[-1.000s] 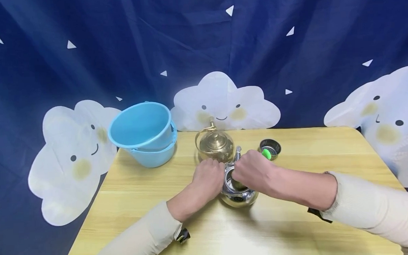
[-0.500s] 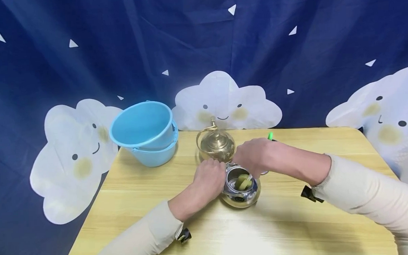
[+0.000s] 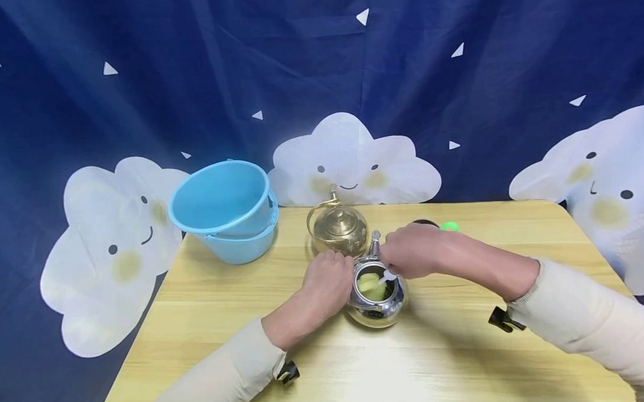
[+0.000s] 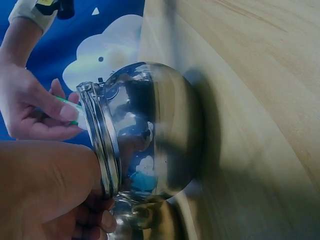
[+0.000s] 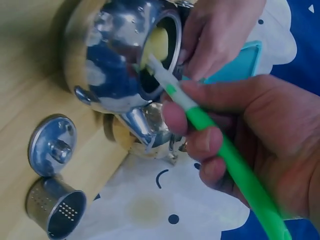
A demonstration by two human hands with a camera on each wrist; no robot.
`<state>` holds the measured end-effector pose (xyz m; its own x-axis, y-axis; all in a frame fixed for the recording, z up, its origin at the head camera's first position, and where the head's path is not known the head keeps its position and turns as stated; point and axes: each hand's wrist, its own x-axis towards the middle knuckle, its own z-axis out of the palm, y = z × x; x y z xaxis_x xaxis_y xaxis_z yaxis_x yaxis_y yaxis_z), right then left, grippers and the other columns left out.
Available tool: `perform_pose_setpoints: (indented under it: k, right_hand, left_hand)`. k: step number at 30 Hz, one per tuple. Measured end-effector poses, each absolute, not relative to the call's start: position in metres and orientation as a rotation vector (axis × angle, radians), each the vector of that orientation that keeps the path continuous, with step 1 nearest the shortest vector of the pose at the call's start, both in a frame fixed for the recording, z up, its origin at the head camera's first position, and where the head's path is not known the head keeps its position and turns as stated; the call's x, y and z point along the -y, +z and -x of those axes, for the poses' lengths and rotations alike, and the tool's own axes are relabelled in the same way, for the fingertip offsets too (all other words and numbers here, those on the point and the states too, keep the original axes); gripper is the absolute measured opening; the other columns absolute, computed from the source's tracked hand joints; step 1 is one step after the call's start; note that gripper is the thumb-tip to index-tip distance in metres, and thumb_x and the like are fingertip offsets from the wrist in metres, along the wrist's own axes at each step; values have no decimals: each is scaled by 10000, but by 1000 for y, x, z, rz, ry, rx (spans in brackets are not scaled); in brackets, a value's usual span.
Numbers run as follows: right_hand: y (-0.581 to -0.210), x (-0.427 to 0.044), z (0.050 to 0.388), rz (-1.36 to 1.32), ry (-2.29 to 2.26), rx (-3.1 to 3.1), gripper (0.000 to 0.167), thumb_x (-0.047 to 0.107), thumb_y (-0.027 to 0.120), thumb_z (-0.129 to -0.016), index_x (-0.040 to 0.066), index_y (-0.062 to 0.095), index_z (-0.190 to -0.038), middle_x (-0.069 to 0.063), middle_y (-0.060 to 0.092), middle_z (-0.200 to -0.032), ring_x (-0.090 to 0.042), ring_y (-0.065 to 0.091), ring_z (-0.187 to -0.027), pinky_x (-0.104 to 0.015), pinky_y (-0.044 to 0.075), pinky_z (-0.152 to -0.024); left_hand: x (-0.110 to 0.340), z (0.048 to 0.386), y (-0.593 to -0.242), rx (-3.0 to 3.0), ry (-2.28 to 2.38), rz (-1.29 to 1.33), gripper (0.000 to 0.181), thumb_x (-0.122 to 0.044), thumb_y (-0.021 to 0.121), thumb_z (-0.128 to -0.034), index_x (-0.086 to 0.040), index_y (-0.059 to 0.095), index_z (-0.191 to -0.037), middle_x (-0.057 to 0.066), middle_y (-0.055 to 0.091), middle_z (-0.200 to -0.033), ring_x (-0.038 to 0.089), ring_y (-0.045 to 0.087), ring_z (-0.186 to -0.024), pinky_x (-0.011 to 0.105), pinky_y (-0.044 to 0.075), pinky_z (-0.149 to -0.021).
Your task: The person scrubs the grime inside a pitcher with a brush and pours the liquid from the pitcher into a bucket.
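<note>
A round silver teapot (image 3: 376,317) stands lidless on the table. My left hand (image 3: 327,282) grips it at its left side by the mouth, where the folded handle lies. My right hand (image 5: 270,120) holds a sponge bottle brush (image 5: 227,155) by its green and white handle, fingers and thumb curled round it. The brush's yellow-green sponge head (image 3: 371,285) sits inside the teapot's mouth, partly hidden by the rim. In the head view, the right hand covers most of the handle; only its green end shows.
A brass teapot (image 3: 341,224) stands just behind the silver one. Nested light-blue buckets (image 3: 244,248) are at the back left. The silver lid (image 5: 51,145) and perforated strainer (image 5: 56,207) lie beyond my right hand. A blue cloud-print curtain (image 3: 306,59) hangs behind the table.
My right hand has shifted about the teapot's mouth, working the brush; the sponge head now shows more plainly inside. The left hand stays in place on the teapot.
</note>
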<state>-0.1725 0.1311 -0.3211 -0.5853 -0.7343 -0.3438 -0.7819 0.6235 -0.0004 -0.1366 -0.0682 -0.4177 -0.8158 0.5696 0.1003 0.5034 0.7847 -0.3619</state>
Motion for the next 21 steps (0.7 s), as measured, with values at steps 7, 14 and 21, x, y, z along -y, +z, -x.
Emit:
perform_pose_setpoints:
  k: [7, 14, 21]
  right_hand:
    - [-333, -141, 162, 1210, 151, -2618, 181, 136, 723, -920, 211, 632, -783, 56, 589, -651, -126, 494, -546, -271, 425, -476]
    - [-339, -147, 150, 1372, 122, -2629, 160, 101, 821, -821, 137, 667, -849, -16, 693, -762, -135, 622, -613, -245, 521, -526]
    - [-349, -148, 139, 1600, 254, -2803, 130, -5, 784, -773, 94, 702, -796, -42, 683, -686, -159, 644, -595, -219, 544, -489]
  left_hand:
    - [67, 137, -417, 2775, 499, 868, 154, -251, 591, -983, -112, 648, -948, -1, 616, -786, 162, 568, -730, 282, 534, -666]
    - [68, 136, -417, 2752, 478, 861, 146, -256, 647, -934, -111, 639, -925, 3, 616, -773, 167, 574, -720, 295, 528, -677]
    - [70, 137, -418, 2723, 479, 879, 136, -243, 637, -940, -117, 624, -892, -2, 595, -746, 160, 548, -688, 287, 506, -645]
